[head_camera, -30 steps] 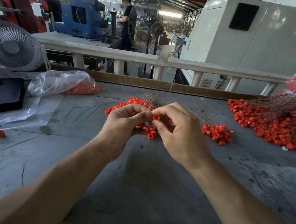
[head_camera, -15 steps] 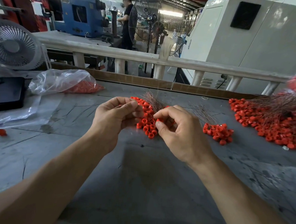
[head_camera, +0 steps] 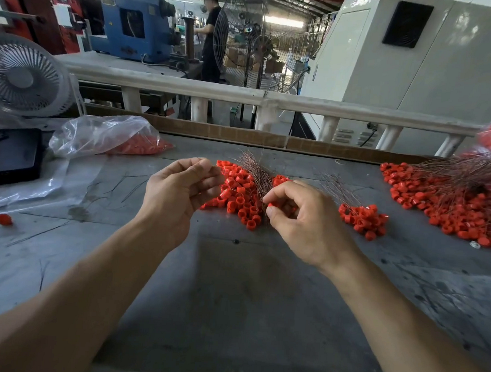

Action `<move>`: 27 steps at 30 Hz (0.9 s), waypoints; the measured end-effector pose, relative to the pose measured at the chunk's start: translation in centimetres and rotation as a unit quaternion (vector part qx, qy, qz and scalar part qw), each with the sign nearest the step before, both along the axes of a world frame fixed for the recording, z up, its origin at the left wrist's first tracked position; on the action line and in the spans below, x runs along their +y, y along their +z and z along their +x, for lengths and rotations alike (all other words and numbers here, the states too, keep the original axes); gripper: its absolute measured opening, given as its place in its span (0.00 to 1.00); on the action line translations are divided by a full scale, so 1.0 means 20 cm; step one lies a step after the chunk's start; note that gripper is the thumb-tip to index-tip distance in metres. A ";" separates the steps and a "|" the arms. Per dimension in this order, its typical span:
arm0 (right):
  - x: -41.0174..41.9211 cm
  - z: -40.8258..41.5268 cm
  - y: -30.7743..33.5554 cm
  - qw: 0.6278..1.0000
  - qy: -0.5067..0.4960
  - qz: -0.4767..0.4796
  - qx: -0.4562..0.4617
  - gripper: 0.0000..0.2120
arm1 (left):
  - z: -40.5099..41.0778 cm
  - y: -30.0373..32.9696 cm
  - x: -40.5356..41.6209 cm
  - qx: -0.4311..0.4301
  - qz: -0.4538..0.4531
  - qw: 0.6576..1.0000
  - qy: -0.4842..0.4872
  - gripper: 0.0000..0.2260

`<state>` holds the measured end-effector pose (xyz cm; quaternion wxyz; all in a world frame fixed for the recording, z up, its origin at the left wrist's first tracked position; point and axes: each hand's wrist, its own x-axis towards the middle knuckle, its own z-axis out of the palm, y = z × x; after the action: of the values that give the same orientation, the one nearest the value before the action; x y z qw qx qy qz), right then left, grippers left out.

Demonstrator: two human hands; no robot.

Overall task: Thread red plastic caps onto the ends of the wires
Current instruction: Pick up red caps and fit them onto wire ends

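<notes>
a red cap (head_camera: 272, 205) sits pinched in the right hand (head_camera: 302, 221) grip, beside the wire bundle (head_camera: 253, 172) on the cap pile (head_camera: 238, 191). the left hand (head_camera: 178, 187), fingers curled, whether grasping a wire i cannot tell, hovers above the grey worktop (head_camera: 231, 300).

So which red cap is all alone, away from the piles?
The single red plastic cap at the table's far left, near the clear plastic sheet; the others lie heaped.

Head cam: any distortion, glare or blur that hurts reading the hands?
Head view: wide-angle bend curves the railing; bright daylight blows out the far hall; a soft shadow falls on the table between the forearms. Left hand, right hand and the red caps are sharp; single wires are barely resolved.
</notes>
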<state>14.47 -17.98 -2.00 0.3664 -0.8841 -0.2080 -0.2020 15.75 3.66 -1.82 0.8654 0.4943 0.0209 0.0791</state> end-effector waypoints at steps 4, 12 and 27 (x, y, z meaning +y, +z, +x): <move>-0.02 0.01 0.00 1.000 -0.017 -0.009 0.011 0.07 | 0.02 -0.01 0.03 0.005 -0.022 1.000 0.008 0.02; -0.06 0.03 0.01 0.998 -0.045 -0.031 0.031 0.07 | 0.01 0.00 0.04 0.023 0.063 0.996 0.065 0.06; -0.19 0.13 0.00 0.983 -0.152 -0.084 -0.058 0.07 | 0.02 0.00 0.05 0.044 0.210 0.974 0.075 0.07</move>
<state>17.01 -21.68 -1.97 0.2431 -0.9198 -0.1083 -0.2885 16.10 4.62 -1.84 0.7321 0.6649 0.0791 0.1249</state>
